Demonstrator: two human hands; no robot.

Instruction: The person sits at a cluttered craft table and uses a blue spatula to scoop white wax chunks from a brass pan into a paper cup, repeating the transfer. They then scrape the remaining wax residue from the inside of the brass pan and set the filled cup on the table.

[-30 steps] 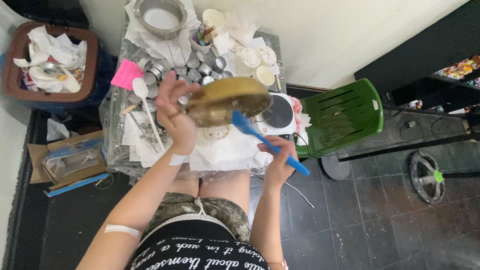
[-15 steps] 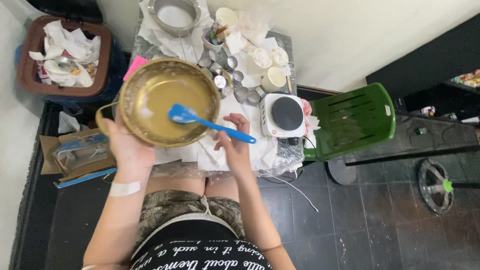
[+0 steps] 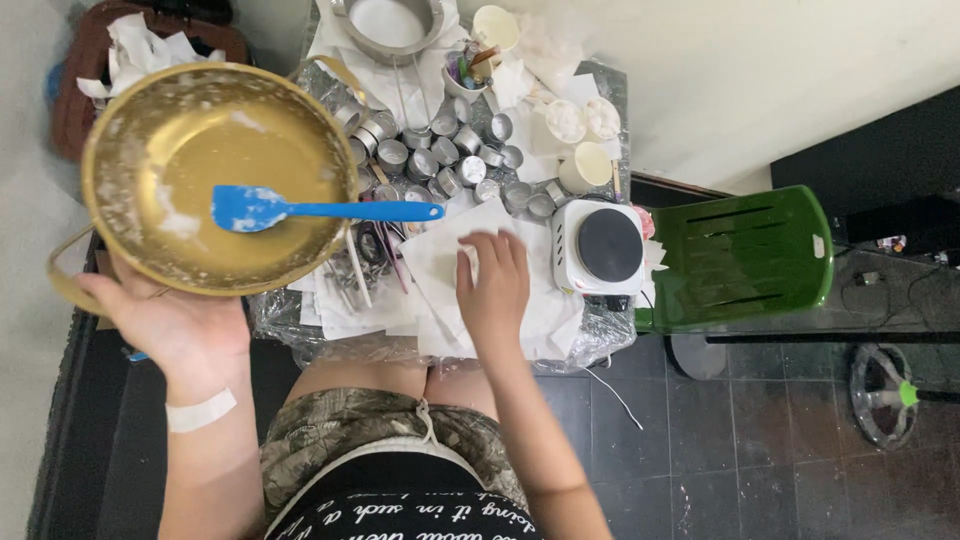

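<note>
- My left hand [image 3: 170, 325] holds up a big golden bowl [image 3: 215, 175] from below; the fingers are clenched on its rim and handle at the lower left side.
- The bowl is lifted over the left part of the desk [image 3: 600, 340], near to the camera, and it has white smears inside.
- A blue spatula [image 3: 320, 208] lies in the bowl. Its blade rests on the bottom and its handle sticks out over the right rim. No hand touches it.
- My right hand [image 3: 493, 285] is flat on a pile of white paper sheets [image 3: 450, 265] in the middle of the desk, with the fingers released and spread, grasping nothing.
- Behind the paper I see many small round metal tins [image 3: 440, 150], standing close together.
- Just right of my right hand stands a white single hot plate [image 3: 598, 247] with a dark round top.
- A green plastic chair [image 3: 740, 260] stands at the right of the desk, on the dark tile floor [image 3: 760, 450].
- At the far side of the desk there is a metal pot [image 3: 388, 25] with white content.
</note>
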